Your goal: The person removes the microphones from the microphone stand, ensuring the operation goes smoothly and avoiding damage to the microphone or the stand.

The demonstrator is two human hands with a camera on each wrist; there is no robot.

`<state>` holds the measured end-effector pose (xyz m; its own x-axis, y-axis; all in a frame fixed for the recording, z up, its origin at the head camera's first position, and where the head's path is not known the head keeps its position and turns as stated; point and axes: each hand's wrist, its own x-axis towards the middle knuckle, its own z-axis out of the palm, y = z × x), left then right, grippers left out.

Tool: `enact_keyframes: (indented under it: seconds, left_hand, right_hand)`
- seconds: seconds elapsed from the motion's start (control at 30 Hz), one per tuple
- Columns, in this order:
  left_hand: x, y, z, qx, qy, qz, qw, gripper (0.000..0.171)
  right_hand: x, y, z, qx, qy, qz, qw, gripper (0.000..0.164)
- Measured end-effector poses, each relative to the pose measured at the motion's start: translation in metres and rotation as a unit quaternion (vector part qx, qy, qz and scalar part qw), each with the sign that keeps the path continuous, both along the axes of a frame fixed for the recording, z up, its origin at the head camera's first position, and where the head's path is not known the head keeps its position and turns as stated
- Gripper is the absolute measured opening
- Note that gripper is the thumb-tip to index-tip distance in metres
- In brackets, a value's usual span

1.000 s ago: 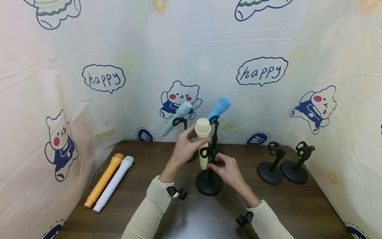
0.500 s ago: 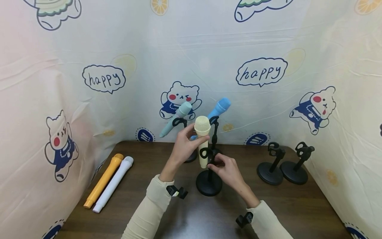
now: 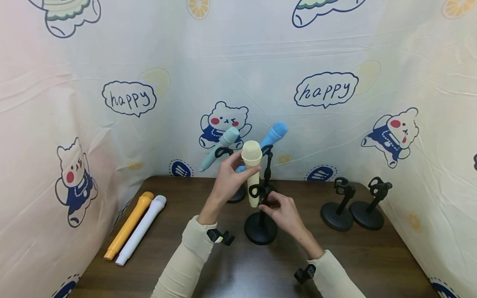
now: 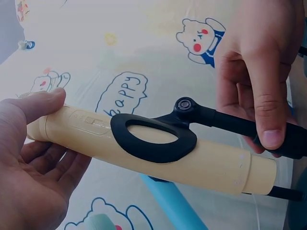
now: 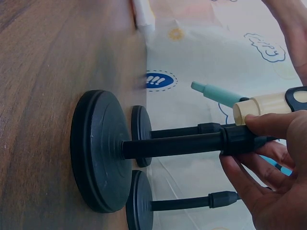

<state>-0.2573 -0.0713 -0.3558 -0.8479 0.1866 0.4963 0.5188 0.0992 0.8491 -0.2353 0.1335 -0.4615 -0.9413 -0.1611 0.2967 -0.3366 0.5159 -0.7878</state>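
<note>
My left hand (image 3: 230, 178) grips a cream microphone (image 3: 254, 182) just below its mesh head, thumb on one side and fingers on the other. The microphone stands almost upright, head up. In the left wrist view the black clip ring (image 4: 120, 139) of a microphone stand overlaps the middle of its body. My right hand (image 3: 285, 211) pinches the upper pole of this stand, at the collar (image 5: 235, 139) below the clip. The stand's round black base (image 3: 261, 228) sits on the table.
Behind stand a mint microphone (image 3: 212, 157) and a blue microphone (image 3: 275, 133), tilted in stands. Orange (image 3: 128, 227) and white (image 3: 141, 229) microphones lie on the table at left. Two bare stands, one nearer (image 3: 337, 216) and one farther right (image 3: 367, 215), are at right.
My left hand has raised the cream microphone slightly, its lower end now higher beside the clip. My right hand and the stand have stayed in place.
</note>
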Motion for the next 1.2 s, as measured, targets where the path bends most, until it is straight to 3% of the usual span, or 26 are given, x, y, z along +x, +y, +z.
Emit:
enact_keyframes:
  seconds: [1.2]
  left_hand:
    - [-0.002,-0.001,0.028,0.024,0.044,0.007,0.9987,0.055]
  right_hand:
    - [-0.001,0.001,-0.002,-0.009,0.002,0.007,1.000,0.014]
